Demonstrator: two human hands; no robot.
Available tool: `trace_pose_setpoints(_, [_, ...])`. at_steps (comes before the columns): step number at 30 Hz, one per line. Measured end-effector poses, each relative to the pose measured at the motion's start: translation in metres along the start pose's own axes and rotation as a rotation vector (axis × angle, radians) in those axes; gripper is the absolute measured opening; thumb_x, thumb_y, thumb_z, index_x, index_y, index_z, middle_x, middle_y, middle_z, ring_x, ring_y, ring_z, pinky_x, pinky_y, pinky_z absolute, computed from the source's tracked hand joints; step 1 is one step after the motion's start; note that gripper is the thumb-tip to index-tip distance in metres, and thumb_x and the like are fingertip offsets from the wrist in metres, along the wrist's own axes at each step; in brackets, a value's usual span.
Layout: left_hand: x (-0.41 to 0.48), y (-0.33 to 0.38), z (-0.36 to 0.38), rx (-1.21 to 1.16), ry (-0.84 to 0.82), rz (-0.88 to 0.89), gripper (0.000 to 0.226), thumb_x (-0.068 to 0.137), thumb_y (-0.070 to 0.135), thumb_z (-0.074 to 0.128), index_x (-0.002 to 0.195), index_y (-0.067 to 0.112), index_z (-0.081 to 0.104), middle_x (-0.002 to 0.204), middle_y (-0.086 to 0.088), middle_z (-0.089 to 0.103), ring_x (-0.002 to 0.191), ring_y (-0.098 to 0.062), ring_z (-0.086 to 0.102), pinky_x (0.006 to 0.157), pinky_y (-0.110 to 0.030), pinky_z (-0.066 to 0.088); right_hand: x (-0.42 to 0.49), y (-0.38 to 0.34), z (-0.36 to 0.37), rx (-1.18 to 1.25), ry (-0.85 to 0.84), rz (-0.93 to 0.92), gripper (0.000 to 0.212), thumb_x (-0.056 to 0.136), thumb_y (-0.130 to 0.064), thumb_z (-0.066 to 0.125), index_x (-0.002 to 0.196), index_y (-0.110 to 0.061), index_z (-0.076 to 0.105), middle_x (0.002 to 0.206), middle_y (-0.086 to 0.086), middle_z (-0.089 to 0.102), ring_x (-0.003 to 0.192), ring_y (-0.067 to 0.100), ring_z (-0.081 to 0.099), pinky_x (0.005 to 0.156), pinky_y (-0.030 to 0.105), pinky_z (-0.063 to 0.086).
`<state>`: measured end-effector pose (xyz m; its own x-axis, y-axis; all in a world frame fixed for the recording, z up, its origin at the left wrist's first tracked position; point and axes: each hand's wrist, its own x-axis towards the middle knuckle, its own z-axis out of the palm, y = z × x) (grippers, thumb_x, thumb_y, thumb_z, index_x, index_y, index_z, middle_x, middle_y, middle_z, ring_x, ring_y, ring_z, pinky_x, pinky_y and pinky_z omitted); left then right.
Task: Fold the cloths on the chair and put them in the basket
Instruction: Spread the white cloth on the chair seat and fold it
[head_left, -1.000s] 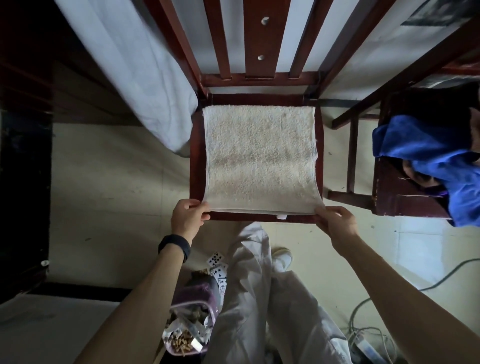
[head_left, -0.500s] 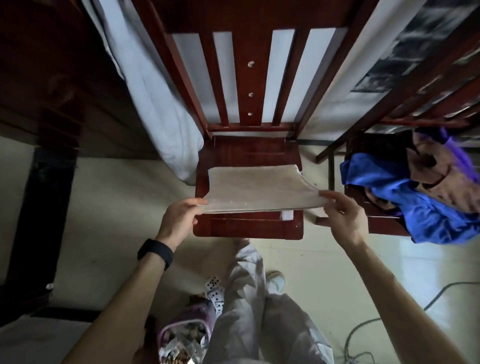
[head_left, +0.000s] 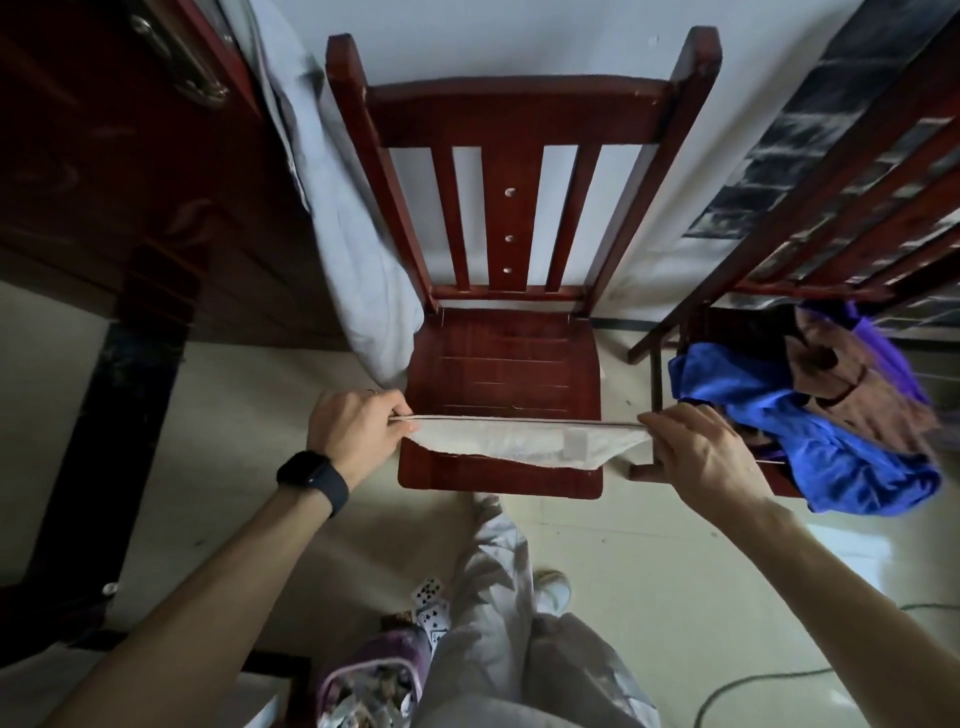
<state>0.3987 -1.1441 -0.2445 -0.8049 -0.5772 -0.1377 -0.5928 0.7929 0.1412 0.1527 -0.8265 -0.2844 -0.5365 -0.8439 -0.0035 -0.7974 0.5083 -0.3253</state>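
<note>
Between the two sets of fingertips, just above the chair (head_left: 498, 364) seat's front edge: pale cloth (head_left: 498, 441), pulled taut along its top, sagging below. Pinched at one corner by the left hand (head_left: 353, 436), at the other by the right hand (head_left: 711, 457). Probably light, limp, unbreakable; best gripped at corners.

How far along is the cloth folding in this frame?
Done: nothing visibly; no folded cloth, and no basket holding cloths, shows. In hand: the left hand and right hand pinch the white towel by its ends, taut over the middle chair seat's front. Left: finishing its folds, then the blue, brown and purple pile on the right-side chair, and basketing everything.
</note>
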Motion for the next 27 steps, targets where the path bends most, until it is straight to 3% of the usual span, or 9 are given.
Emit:
trace_pose_setpoints(2, [0.002,-0.006,0.002,0.013,0.009,0.002,0.020,0.075,0.047,0.079,0.079,0.028,0.075,0.070,0.002,0.072,0.063,-0.022,0.065,0.056,-0.026,0.037,0.000,0.006,0.002,-0.012,-0.039,-0.014,0.048,0.069,-0.014,0.091,0.113,-0.010,0.071,0.101,0.006,0.067,0.086,0.029,0.061,0.067,0.043,0.058])
trace_pose_setpoints(7, [0.023,-0.019,0.005,0.060,0.054,0.152,0.024,0.073,0.049,0.079,0.073,0.026,0.075,0.063,0.002,0.070,0.063,-0.025,0.065,0.062,-0.032,0.041,0.028,0.006,-0.003,-0.022,0.067,-0.006,0.026,0.081,0.004,0.075,0.105,-0.006,0.076,0.094,0.010,0.069,0.084,0.034,0.061,0.057,0.045,0.057])
trace_pose_setpoints(13, [0.080,-0.035,-0.011,0.168,0.240,0.273,0.035,0.089,0.046,0.049,0.084,0.024,0.076,0.073,0.002,0.072,0.070,-0.025,0.063,0.068,-0.035,0.042,0.091,0.009,-0.027,-0.074,0.192,0.000,0.014,0.088,-0.012,0.072,0.101,-0.010,0.076,0.093,0.009,0.069,0.082,0.031,0.060,0.060,0.040,0.057])
trace_pose_setpoints(18, [0.115,-0.039,-0.026,0.179,0.284,0.214,0.036,0.089,0.045,0.043,0.087,0.027,0.074,0.078,0.005,0.073,0.073,-0.023,0.062,0.070,-0.035,0.038,0.130,0.010,-0.039,-0.114,0.272,0.001,0.017,0.090,-0.020,0.068,0.100,-0.010,0.076,0.094,0.009,0.069,0.083,0.031,0.060,0.062,0.041,0.058])
trace_pose_setpoints(21, [0.117,-0.039,-0.023,0.174,0.291,0.219,0.034,0.088,0.043,0.043,0.085,0.027,0.073,0.075,0.006,0.071,0.071,-0.023,0.061,0.068,-0.036,0.039,0.135,0.011,-0.037,-0.121,0.294,0.010,0.020,0.092,-0.022,0.063,0.102,-0.010,0.075,0.094,0.009,0.068,0.083,0.032,0.060,0.060,0.042,0.057])
trace_pose_setpoints(24, [0.108,-0.038,-0.009,0.171,0.280,0.238,0.029,0.087,0.039,0.047,0.083,0.026,0.072,0.072,0.006,0.069,0.068,-0.023,0.059,0.066,-0.035,0.038,0.125,0.010,-0.023,-0.126,0.263,0.049,0.015,0.088,-0.015,0.071,0.102,-0.011,0.076,0.095,0.008,0.067,0.084,0.032,0.059,0.056,0.040,0.056])
trace_pose_setpoints(27, [0.088,-0.035,0.021,0.160,0.209,0.232,0.005,0.083,0.030,0.069,0.082,0.026,0.072,0.072,0.006,0.069,0.070,-0.023,0.060,0.067,-0.036,0.039,0.105,0.012,0.006,-0.111,0.212,0.090,0.017,0.082,-0.011,0.078,0.100,-0.012,0.076,0.098,0.008,0.067,0.087,0.032,0.058,0.054,0.037,0.055])
